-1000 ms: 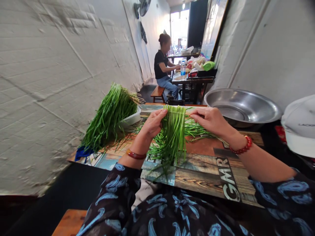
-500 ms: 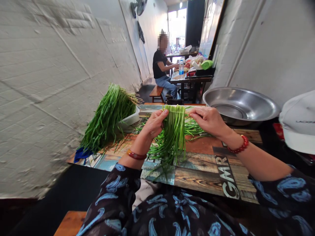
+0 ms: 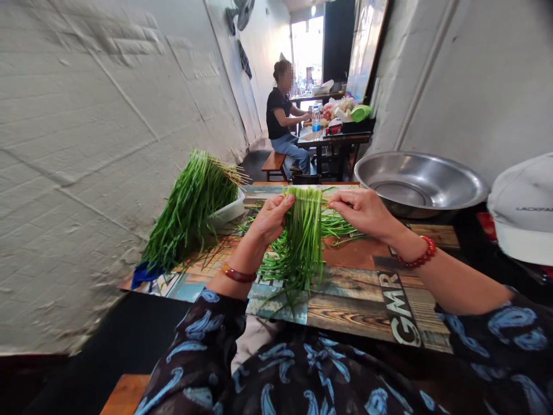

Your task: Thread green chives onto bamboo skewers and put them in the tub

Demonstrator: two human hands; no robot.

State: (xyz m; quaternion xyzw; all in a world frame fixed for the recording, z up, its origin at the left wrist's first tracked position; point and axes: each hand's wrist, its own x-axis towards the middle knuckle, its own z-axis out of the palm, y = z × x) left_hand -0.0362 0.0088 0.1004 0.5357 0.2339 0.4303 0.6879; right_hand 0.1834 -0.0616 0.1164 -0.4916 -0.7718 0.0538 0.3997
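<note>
While the left hand [image 3: 272, 217] pinches hanging greens [image 3: 305, 239], right hand [image 3: 362, 212] closed, apparently on a skewer tip [image 3: 327, 204].

"GMR", light capitals on a dark patch of the plank-patterned tabletop [image 3: 345, 311], on the near side of the steel basin [image 3: 436, 173]. "LACKPA…", cut off, on the white cap [image 3: 525, 213] right of the basin.

White tray [image 3: 228, 212]: largely hidden under the heaped greens [image 3: 190, 210]. Left hand [image 3: 270, 219]: some fingertips concealed by the hanging bunch [image 3: 305, 236]. Thin stick [image 3: 325, 203] at right hand [image 3: 363, 212]: too fine to trace. Seated person's [image 3: 280, 112] face: blurred. Cap [image 3: 525, 207]: cut by the right edge, lettering incomplete. Fan [image 3: 245, 12]: cropped above. Stool [image 3: 125, 395], bottom: cropped, partly behind a sleeve [image 3: 177, 369].
</note>
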